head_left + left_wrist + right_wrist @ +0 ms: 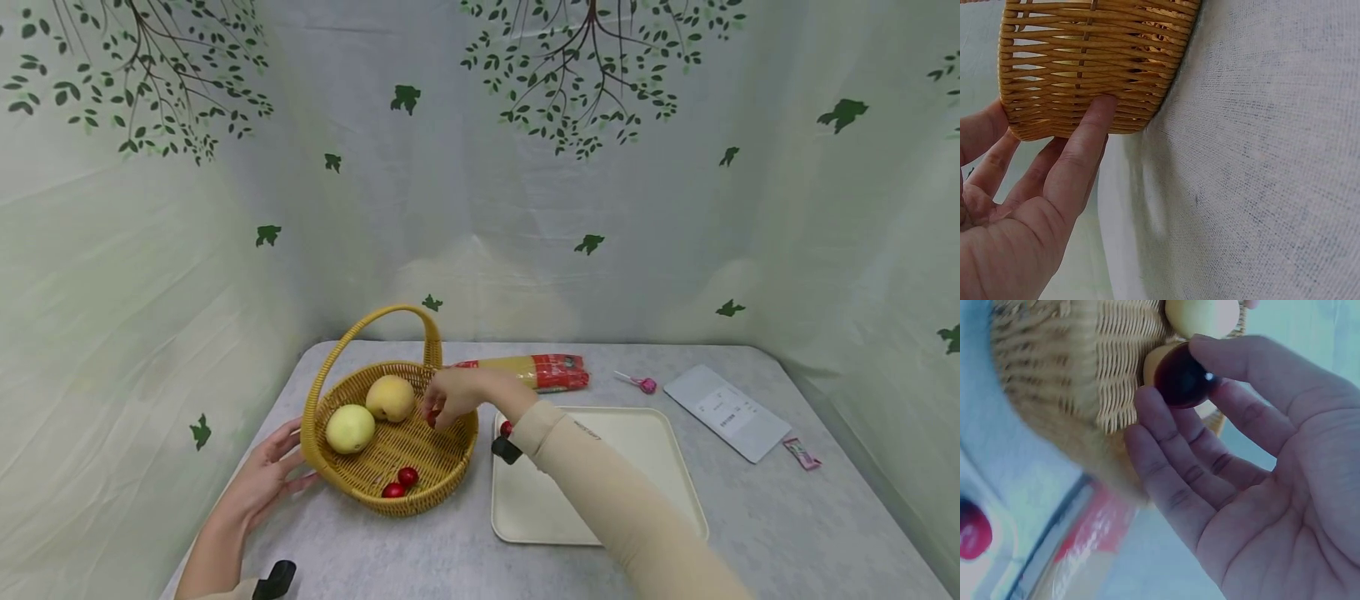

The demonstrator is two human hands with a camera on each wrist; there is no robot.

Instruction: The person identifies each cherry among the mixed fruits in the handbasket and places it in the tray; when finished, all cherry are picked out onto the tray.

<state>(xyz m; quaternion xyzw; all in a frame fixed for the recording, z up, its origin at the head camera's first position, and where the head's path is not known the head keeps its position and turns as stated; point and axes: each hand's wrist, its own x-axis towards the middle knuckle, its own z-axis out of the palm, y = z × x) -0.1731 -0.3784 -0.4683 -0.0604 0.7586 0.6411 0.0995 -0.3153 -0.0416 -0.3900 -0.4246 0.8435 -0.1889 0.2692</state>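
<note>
A wicker basket [442, 467] with a tall arched handle stands on the table. My right hand [453, 396] is over its right side, pinching a dark red cherry [1182, 378] between thumb and fingers. Inside the basket lie a yellow round fruit [391, 398], a pale green round fruit [350, 429] and two red cherries [407, 477] near the front wall. My left hand [266, 475] is at the basket's left side, its extended fingertips resting on the woven wall [1085, 69]. Another red cherry [974, 530] sits on the cream tray [547, 508], partly behind my right sleeve.
Behind the tray lies a red and yellow packet [558, 372]. To its right are a pink lollipop [647, 385], a grey-white pouch [727, 412] and a small pink wrapped sweet [802, 453]. A hanging cloth with leaf prints surrounds the table's back and sides.
</note>
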